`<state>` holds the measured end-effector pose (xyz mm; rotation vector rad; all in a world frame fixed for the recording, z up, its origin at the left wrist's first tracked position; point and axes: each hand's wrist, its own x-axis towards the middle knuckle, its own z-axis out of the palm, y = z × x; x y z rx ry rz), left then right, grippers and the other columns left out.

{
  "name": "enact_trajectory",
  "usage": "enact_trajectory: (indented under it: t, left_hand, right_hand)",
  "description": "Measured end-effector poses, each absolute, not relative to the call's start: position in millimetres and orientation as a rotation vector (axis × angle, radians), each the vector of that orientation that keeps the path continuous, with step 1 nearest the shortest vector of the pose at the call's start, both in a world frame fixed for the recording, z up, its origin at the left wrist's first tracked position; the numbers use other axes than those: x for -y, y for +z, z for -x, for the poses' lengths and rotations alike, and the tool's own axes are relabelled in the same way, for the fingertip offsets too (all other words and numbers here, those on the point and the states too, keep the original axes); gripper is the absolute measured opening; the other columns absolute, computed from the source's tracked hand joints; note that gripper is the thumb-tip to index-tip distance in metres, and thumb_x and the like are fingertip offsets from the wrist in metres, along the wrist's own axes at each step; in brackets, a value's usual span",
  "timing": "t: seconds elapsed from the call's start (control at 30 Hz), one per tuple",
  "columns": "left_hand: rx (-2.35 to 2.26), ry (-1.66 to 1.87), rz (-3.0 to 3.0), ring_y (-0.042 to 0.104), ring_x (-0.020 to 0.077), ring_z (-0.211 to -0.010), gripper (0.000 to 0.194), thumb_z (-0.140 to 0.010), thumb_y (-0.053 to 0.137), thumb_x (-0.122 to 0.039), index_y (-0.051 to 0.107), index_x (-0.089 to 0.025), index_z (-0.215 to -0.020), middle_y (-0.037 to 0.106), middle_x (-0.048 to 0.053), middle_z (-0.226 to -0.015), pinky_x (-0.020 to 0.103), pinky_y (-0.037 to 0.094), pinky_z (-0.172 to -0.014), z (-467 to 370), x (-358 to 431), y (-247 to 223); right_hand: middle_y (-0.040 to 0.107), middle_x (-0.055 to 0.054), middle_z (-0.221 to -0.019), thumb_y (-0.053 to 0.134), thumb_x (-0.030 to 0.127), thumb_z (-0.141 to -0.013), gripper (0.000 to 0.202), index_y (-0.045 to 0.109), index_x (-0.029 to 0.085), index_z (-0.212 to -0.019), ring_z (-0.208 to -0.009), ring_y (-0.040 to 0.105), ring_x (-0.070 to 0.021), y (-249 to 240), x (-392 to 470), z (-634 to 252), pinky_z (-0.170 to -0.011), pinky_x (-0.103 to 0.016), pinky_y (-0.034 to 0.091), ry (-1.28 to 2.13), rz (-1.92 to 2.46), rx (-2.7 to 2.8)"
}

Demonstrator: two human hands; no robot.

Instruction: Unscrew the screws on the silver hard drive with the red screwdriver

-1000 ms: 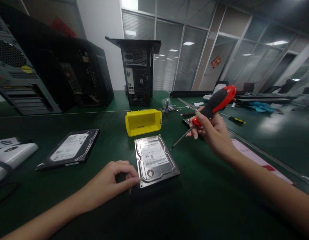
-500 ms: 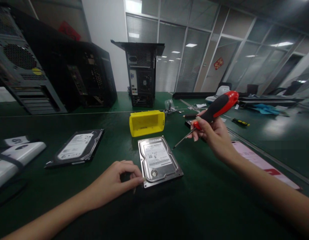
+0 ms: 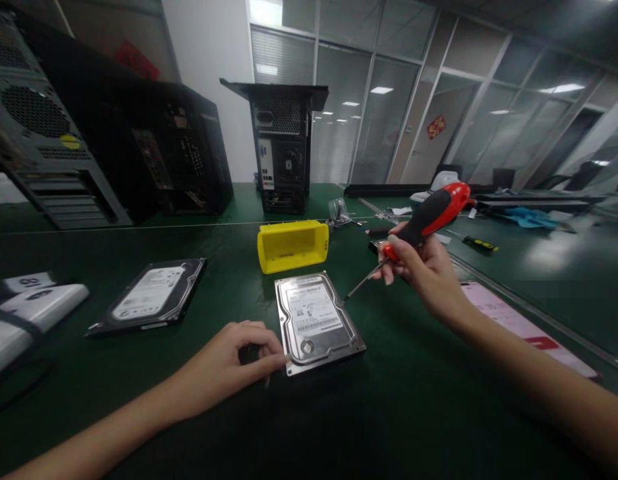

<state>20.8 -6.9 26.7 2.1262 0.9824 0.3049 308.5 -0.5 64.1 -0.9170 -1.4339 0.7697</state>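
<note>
A silver hard drive (image 3: 319, 330) with a white label lies flat on the green table, label side up. At its near left corner, my left hand (image 3: 251, 353) has its fingers curled and the thumb against the drive's edge. My right hand (image 3: 429, 267) is closed round the red and black handle of a screwdriver (image 3: 433, 213). The slim shaft slants down to the left, and its tip is at the drive's right edge. Whether the tip sits on a screw is too small to tell. Just behind the drive stands a yellow plastic bin (image 3: 293, 248), tipped with its opening facing me.
A second hard drive (image 3: 151, 293) lies to the left, beside a white device (image 3: 36, 320). Computer cases (image 3: 283, 147) stand at the back. On the right are a pink sheet (image 3: 523, 327) and a yellow-black screwdriver (image 3: 479, 244).
My right hand and the screwdriver have shifted slightly left, bringing the tip closer to the drive's right edge. The left hand keeps its hold at the corner.
</note>
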Motion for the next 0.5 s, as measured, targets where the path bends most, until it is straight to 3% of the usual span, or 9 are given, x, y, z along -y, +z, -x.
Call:
enact_trajectory:
  t: [0.5]
  left_hand:
    - [-0.967,0.336,-2.159,0.057,0.0158,-0.078,0.033,-0.088,0.053,-0.045,0.07,-0.018,-0.08,0.065,0.001,-0.077,0.027,0.042,-0.078,-21.8,6.3,24.9]
  right_hand:
    - [0.059,0.003,-0.075,0.06,0.038,-0.085,0.028,0.044,0.023,-0.101,-0.05,0.057,-0.008,64.6,1.5,-304.9,-0.056,-0.028,0.057,0.774,0.936,1.437]
